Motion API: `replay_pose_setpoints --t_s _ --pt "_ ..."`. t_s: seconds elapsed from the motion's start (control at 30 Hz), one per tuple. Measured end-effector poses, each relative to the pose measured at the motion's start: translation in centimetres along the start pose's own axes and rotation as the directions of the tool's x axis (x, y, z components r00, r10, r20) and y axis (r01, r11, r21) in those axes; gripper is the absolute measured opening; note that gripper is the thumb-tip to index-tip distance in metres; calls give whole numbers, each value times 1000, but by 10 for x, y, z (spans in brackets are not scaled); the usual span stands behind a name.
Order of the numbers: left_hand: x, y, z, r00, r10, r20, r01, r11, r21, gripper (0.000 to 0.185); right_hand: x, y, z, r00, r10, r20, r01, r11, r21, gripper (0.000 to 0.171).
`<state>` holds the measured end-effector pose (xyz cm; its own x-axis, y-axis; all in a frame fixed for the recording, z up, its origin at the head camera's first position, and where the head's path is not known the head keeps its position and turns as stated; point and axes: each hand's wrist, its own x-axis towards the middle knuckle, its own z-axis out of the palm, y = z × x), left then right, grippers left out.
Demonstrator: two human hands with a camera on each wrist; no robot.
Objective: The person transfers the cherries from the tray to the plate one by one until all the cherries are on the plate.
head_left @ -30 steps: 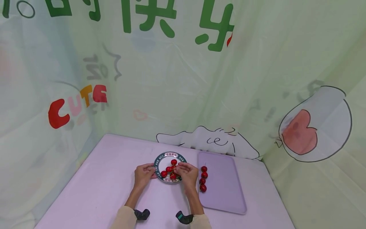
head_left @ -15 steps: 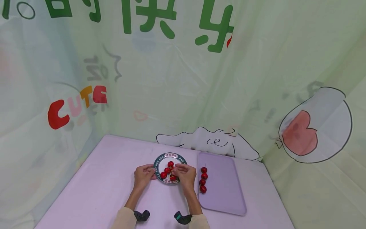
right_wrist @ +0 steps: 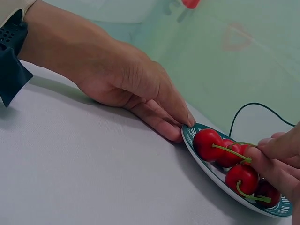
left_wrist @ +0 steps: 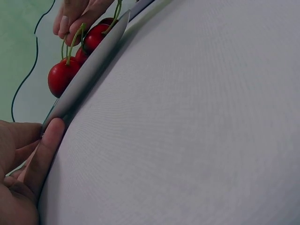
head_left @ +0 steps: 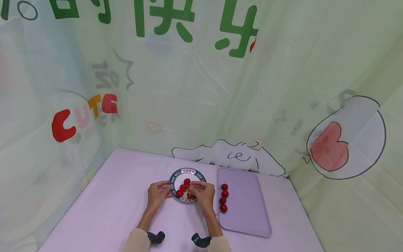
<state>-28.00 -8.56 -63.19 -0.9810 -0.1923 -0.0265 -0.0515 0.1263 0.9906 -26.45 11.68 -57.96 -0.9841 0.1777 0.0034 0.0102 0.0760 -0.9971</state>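
Clearly, my right hand (right_wrist: 279,164) pinched a green stem (right_wrist: 245,143) over glossy cherries (right_wrist: 207,145) on the round plate (head_left: 178,173), lower right of the right-wrist view; only the head view showed four others (head_left: 225,193) on the lilac tray (head_left: 245,210). My left hand (head_left: 158,193) gripped the plate, above the pale tabletop (head_left: 132,182), before printed cloth (head_left: 204,98).

A curtained booth (head_left: 283,80); printed cloth (head_left: 195,105) encloses a pale table (head_left: 126,182).

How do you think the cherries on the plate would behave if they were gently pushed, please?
The cherries would probably roll, being round, and may feel slippery, given their glossy look. Their thin, curved stems seem bendy and might snag one another.
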Motion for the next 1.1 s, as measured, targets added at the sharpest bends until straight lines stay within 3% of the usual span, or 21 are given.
replay_pose_setpoints --t_s 0.4,0.7,1.1 --pt "0 -3 0 1000 4 4 -4 1000 17 32 -6 -6 -3 998 -64 1 64 989 -135 17" --pt "-2 2 0 1000 13 4 -13 1000 15 31 -10 -10 -4 998 -68 7 69 984 -165 17" --pt "-6 7 -2 1000 6 11 -7 1000 18 32 -8 -1 -15 992 -105 -62 95 984 -152 19"
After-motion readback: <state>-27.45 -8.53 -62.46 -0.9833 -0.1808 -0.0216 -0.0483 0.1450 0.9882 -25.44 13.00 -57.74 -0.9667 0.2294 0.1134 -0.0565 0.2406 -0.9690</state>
